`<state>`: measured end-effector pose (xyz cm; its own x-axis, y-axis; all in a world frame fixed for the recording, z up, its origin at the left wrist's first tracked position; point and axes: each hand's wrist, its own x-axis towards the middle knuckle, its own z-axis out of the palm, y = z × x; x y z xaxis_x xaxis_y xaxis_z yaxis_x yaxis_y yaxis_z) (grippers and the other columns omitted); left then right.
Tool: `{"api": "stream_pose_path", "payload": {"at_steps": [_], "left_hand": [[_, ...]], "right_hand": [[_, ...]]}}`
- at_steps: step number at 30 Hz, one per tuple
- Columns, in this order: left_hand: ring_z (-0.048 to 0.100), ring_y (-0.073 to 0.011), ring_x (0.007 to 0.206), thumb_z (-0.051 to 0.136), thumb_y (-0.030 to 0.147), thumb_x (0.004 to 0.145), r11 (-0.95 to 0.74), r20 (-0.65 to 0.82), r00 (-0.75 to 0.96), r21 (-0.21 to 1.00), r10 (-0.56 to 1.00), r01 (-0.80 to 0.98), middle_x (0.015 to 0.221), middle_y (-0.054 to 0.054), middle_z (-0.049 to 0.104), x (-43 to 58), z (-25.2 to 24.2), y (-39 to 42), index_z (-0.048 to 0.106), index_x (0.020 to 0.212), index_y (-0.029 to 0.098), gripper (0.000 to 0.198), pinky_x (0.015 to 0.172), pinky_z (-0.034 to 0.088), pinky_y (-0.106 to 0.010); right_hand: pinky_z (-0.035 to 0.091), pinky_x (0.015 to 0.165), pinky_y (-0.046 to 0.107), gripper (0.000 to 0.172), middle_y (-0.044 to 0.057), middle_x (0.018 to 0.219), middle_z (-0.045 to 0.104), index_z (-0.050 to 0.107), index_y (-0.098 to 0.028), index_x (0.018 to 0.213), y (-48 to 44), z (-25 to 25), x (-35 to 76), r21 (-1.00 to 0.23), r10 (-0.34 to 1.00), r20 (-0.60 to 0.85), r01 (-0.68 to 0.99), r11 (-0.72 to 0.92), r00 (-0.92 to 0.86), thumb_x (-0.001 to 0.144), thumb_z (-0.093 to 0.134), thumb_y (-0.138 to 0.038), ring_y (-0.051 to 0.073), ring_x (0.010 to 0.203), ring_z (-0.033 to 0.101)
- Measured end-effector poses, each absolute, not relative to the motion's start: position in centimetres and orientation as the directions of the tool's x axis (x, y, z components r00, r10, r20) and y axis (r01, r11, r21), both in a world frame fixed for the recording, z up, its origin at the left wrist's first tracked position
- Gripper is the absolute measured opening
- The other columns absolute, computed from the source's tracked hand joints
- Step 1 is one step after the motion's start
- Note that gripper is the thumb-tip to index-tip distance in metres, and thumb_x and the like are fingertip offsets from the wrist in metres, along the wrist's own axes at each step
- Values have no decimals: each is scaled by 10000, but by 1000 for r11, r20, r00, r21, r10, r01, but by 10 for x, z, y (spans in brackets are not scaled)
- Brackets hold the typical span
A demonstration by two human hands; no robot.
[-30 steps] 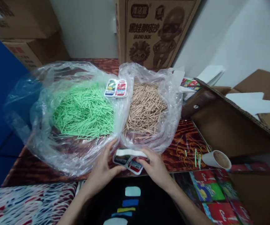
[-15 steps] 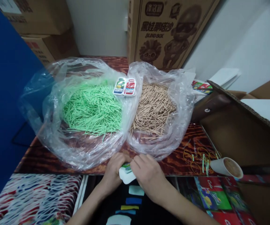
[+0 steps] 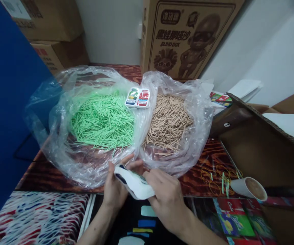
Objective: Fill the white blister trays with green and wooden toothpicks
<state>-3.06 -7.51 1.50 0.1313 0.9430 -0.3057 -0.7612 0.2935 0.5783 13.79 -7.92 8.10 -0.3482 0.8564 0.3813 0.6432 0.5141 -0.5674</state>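
A white plastic pack [image 3: 136, 185] with dark printing on its edge is tilted over the table's front edge; its printed face is mostly hidden. My right hand [image 3: 164, 197] grips its right end, fingers bent over the top and thumb below. My left hand [image 3: 117, 185] is open beside the left end, thumb up and fingers spread behind the pack; whether it bears any weight I cannot tell. Beyond the hands, green sticks [image 3: 103, 120] and light brown sticks [image 3: 169, 122] fill two clear plastic bags. A small twin pack [image 3: 137, 98] with green and red labels lies between the bags.
At the right, a paper cup [image 3: 248, 189] lies tilted near rubber bands [image 3: 213, 178] and loose green sticks. An open carton [image 3: 259, 149] stands there too. Several white-and-red pieces [image 3: 42, 214] are stacked at lower left. Cardboard boxes [image 3: 185, 41] stand behind.
My left hand has opened from its closed grip, its fingers now spread. The white pack, in my right hand, has turned and come up so that its long edge shows. The camera view has shifted slightly.
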Motion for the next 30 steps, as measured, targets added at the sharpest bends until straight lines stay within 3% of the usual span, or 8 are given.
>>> {"api": "stream_pose_path", "payload": {"at_steps": [4, 8, 11, 14, 16, 22, 26, 30], "left_hand": [[622, -390, 1064, 770, 522, 626, 412, -410, 183, 589, 894, -695, 1079, -161, 711, -32, 22, -88, 647, 1133, 135, 650, 927, 494, -491], [698, -361, 897, 803, 205, 638, 528, -583, 127, 594, 802, -608, 968, -156, 744, -41, 21, -97, 602, 1189, 108, 594, 865, 543, -483], [716, -346, 823, 782, 148, 642, 460, -605, -23, 627, 796, -629, 897, -138, 758, -49, 21, -94, 564, 1234, 114, 631, 824, 569, -482], [711, -344, 851, 768, 107, 631, 400, -597, -117, 657, 794, -638, 888, -118, 762, -56, 24, -89, 552, 1247, 132, 654, 811, 580, -465], [708, -351, 856, 772, 104, 619, 406, -612, -122, 647, 781, -645, 897, -117, 762, -59, 25, -87, 546, 1252, 133, 673, 797, 587, -466], [709, -366, 825, 787, 113, 603, 496, -672, -72, 610, 737, -618, 901, -138, 759, -60, 21, -87, 552, 1242, 110, 681, 769, 598, -471], [707, -366, 842, 773, 131, 630, 525, -680, -23, 587, 733, -617, 893, -146, 758, -53, 21, -86, 566, 1224, 95, 630, 793, 588, -475], [716, -362, 798, 793, 150, 623, 527, -665, -17, 607, 747, -594, 882, -143, 759, -48, 20, -87, 554, 1238, 106, 661, 762, 593, -481]], "right_hand": [[401, 581, 240, 228, 7, 715, 601, 608, -178, 832, -65, 57, 133, -902, 982, 34, 417, 111, -188, 871, 575, -400, 142, 651, 546], [440, 561, 237, 458, 28, 737, 647, 633, -152, 950, -25, 33, 152, -978, 848, -196, 156, -136, -493, 898, 422, -555, 141, 629, 587], [393, 527, 237, 497, 41, 636, 635, 643, -148, 768, 10, 7, 153, -876, 972, -201, 467, -121, -125, 932, 338, -504, 130, 538, 551], [395, 626, 259, 310, 77, 740, 694, 652, -170, 698, 31, -13, 135, -519, 987, -159, 847, -114, 35, 860, 519, -399, 181, 719, 620], [388, 642, 265, 213, 89, 831, 717, 671, -182, 775, 36, -19, 124, -356, 985, -167, 928, -107, 49, 849, 531, -325, 199, 793, 642], [393, 657, 289, 218, 124, 913, 711, 649, -161, 904, 48, -1, 149, -149, 996, -66, 988, 46, -57, 885, 432, -162, 219, 818, 658], [403, 724, 274, 138, 104, 938, 700, 641, -161, 887, 64, 13, 188, -137, 968, -84, 965, 225, -237, 859, 508, -139, 205, 888, 638], [422, 782, 290, 130, 56, 906, 690, 637, -177, 904, 52, 20, 208, -449, 983, -17, 880, 155, -181, 862, 516, -152, 183, 877, 620]]}}
